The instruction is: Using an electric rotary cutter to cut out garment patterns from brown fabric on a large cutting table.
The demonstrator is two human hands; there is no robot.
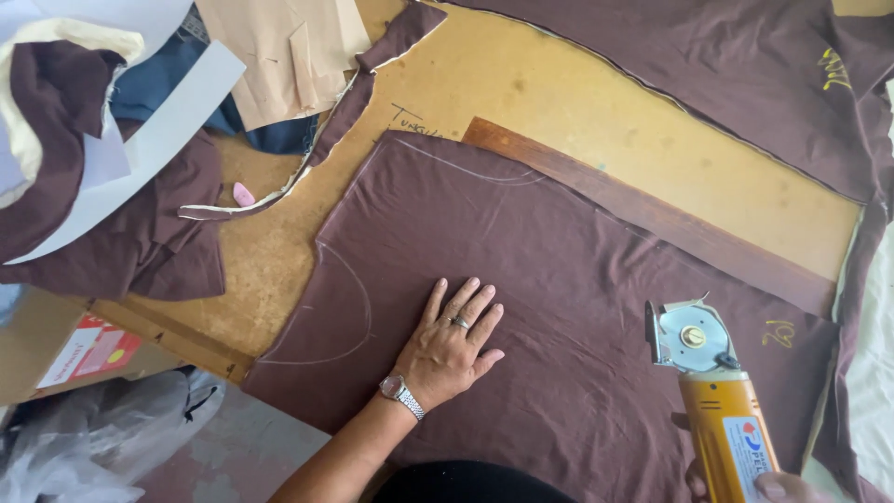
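My left hand (453,343) lies flat, fingers spread, on a stack of maroon fabric (559,279) marked with white chalk curves. It wears a ring and a wristwatch. My right hand (778,486), only partly visible at the bottom edge, grips the orange handle of an electric rotary fabric cutter (712,391). The cutter's round blade and metal guard rest on the fabric at the right, pointing away from me. A long wooden ruler (652,212) lies along the fabric's far edge.
The tan cutting table (577,102) carries more maroon fabric (745,74) at the back right. Fabric scraps, paper patterns (279,56) and a pink chalk piece (243,194) sit at the left. A cardboard box (84,349) and plastic bag (102,428) lie below the table edge.
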